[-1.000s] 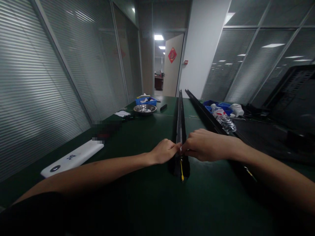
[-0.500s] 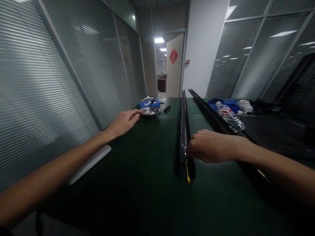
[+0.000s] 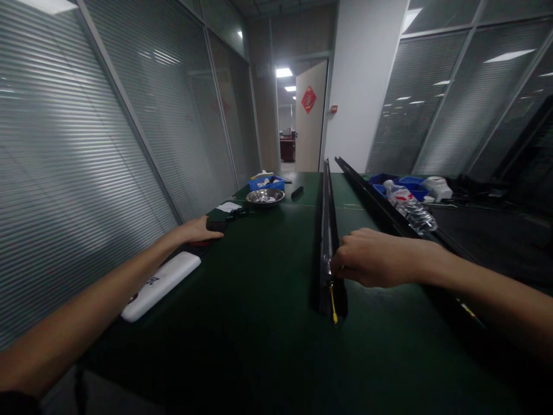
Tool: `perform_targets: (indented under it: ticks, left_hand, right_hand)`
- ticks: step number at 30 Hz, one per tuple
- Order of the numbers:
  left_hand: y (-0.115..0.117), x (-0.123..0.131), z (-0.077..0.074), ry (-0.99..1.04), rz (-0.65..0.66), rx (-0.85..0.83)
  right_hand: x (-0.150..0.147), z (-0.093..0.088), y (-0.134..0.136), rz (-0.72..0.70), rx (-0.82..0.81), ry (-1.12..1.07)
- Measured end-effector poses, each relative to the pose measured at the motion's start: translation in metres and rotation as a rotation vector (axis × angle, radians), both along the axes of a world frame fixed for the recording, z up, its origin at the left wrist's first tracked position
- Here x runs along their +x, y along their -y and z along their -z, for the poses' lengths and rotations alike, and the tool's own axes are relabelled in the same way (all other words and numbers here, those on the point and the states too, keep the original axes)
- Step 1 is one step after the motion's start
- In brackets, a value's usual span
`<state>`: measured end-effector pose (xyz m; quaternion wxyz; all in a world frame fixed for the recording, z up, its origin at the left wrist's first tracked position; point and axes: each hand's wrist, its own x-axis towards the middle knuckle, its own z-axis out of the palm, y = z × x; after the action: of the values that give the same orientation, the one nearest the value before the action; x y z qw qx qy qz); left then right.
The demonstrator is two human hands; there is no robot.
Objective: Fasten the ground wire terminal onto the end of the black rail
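A long black rail [image 3: 327, 230] lies lengthwise down the green table [image 3: 259, 288], with a thin yellow wire [image 3: 333, 305] coming out of its near end. My right hand [image 3: 371, 256] rests on the rail's near end, fingers curled and pinched on the rail just above the wire. My left hand [image 3: 196, 229] reaches out to the table's left edge and lies over a dark tool with a red part [image 3: 207, 233], fingers stretched over it; whether they grip it is not visible.
A white oblong device [image 3: 159, 282] lies near my left forearm. Farther back are a metal bowl [image 3: 265, 196], a blue bin [image 3: 266, 183] and a small black object [image 3: 296, 192]. A second black rail [image 3: 375, 202], a water bottle [image 3: 410, 207] and blue trays [image 3: 389, 183] sit right.
My left hand left the rail, reached toward the metal bowl, then drew back to the dark tool at the table's left edge. My right hand stayed on the rail end.
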<state>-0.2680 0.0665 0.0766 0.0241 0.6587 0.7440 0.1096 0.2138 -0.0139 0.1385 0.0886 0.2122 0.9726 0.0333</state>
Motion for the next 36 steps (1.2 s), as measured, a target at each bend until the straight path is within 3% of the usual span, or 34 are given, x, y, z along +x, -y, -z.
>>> perform_targets:
  ticks: [2, 5, 11, 14, 20, 29, 36]
  left_hand:
    - [0.004, 0.006, -0.003, 0.019, -0.117, -0.131]
    - [0.014, 0.019, -0.006, -0.016, -0.112, -0.071]
    - [0.039, 0.050, -0.015, -0.282, 0.156, 0.570]
    - [0.050, 0.064, -0.024, -0.354, 0.289, 0.735]
    - [0.064, 0.079, -0.031, -0.448, 0.399, 0.835]
    - [0.056, 0.073, -0.026, -0.595, 0.596, 1.119]
    - [0.058, 0.074, -0.027, -0.640, 0.623, 1.152]
  right_hand:
    - [0.001, -0.001, 0.001, 0.003, -0.003, -0.001]
    - [0.003, -0.001, 0.001, -0.002, 0.006, 0.000]
    - [0.002, 0.000, 0.000, -0.003, -0.013, -0.011]
    - [0.000, -0.002, 0.002, 0.011, 0.002, -0.008]
    - [-0.002, -0.004, 0.005, 0.005, 0.002, 0.005]
    - [0.000, 0.001, 0.001, 0.001, -0.005, -0.014]
    - [-0.002, -0.003, 0.004, 0.021, -0.016, -0.005]
